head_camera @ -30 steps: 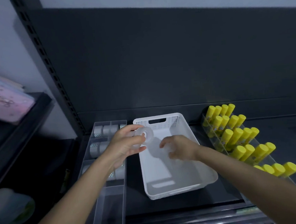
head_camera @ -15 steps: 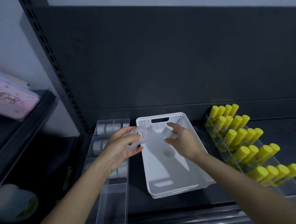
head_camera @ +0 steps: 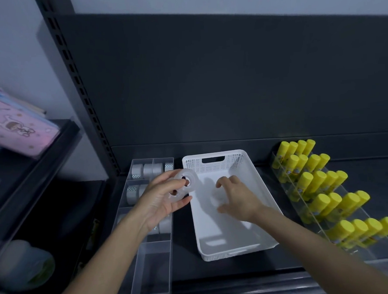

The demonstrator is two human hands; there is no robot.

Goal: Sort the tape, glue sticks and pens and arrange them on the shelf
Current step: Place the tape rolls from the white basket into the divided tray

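Forearms reach in from the bottom of the frame, crossing the front lip of a dark shelf (head_camera: 242, 284). At lower left of centre a clear divided tray (head_camera: 151, 274) runs front to back, its near end close to the shelf lip. Just right of it sits a white basket (head_camera: 236, 253), slightly askew, with a narrow strip of dark shelf showing between the two.

The left hand (head_camera: 160, 203) hovers over that strip and the basket's left rim. Its grip pinches two clear tape rolls (head_camera: 194, 185), overlapped flat, between thumb and fingertips. The right hand (head_camera: 241, 200) is inside the basket, its grip curled around a faint, blurred single roll (head_camera: 216, 196) low in the basket. Whether that roll touches the floor cannot be told. White basket floor shows from this hand to the near rim.

Farther back, wrapped tape rolls (head_camera: 144, 170) stand on edge in the tray's far compartments. At right, well apart from the basket, yellow glue sticks (head_camera: 322, 182) lie in rows on a clear tiered rack (head_camera: 376, 249). A dark back panel (head_camera: 229, 76) rises behind everything, with a slotted upright (head_camera: 77, 81) at upper left.
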